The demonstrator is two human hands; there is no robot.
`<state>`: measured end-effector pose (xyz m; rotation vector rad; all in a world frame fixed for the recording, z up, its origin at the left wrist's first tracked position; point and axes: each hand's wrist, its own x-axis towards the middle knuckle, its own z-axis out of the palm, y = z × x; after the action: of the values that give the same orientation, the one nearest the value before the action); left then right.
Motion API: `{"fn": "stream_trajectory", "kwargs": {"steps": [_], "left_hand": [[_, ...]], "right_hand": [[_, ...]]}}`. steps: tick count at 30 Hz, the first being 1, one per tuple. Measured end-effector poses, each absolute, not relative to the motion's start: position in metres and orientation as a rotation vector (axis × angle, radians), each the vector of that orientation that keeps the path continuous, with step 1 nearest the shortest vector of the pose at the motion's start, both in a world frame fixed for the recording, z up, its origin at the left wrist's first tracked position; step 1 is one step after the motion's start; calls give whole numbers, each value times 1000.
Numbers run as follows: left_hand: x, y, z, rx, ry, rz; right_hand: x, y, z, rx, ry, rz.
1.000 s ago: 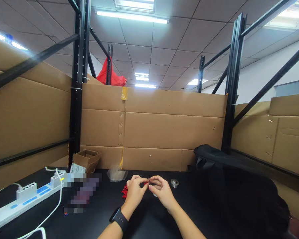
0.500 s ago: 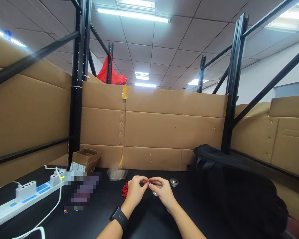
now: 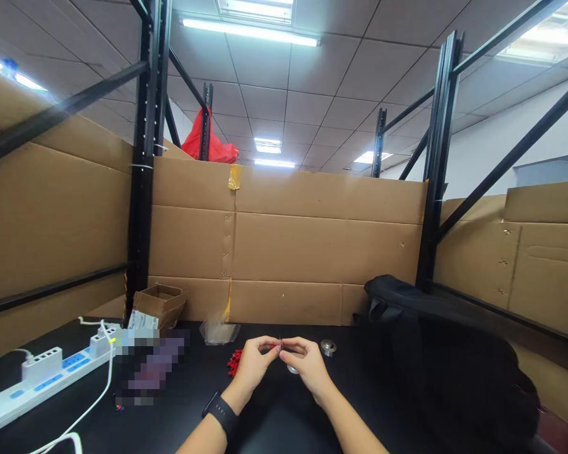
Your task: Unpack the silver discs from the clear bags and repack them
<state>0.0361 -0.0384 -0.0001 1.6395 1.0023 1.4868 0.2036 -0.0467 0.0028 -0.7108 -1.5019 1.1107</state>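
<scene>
My left hand (image 3: 253, 366), with a black watch (image 3: 220, 415) on the wrist, is closed in a pinch. Opposite it, my right hand (image 3: 307, 366) pinches too, and the fingertips of both meet over the black table. Between them a thin, shiny sliver (image 3: 280, 343) stands roughly upright, too small to name. A pile of small red pieces (image 3: 235, 363) lies just left of my left hand, partly covered by it. Under my right fingers a round silvery thing (image 3: 292, 369) shows in part. Beyond that hand rests a small round, shiny dish-like object (image 3: 328, 347).
At the left lie a white power strip (image 3: 47, 383) with a white cable (image 3: 92, 403) and a blurred-out item (image 3: 157, 369). Behind are an open cardboard box (image 3: 159, 304) and clear plastic bags (image 3: 219, 331). A large black bag (image 3: 447, 359) fills the right. Cardboard walls (image 3: 284, 246) enclose the table.
The view has shifted slightly, so everything sits a little further left. Both hands keep the same pinch, with barely any finger movement.
</scene>
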Motion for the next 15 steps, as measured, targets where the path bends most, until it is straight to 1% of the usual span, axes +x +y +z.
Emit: {"fn": "stream_trajectory", "kwargs": {"steps": [8, 15], "left_hand": [[34, -40, 0, 1745, 1008, 1480], [32, -31, -9, 1713, 1082, 1387]], "right_hand": [[202, -45, -1, -743, -1482, 1117], [201, -42, -5, -751, -1522, 1053]]}}
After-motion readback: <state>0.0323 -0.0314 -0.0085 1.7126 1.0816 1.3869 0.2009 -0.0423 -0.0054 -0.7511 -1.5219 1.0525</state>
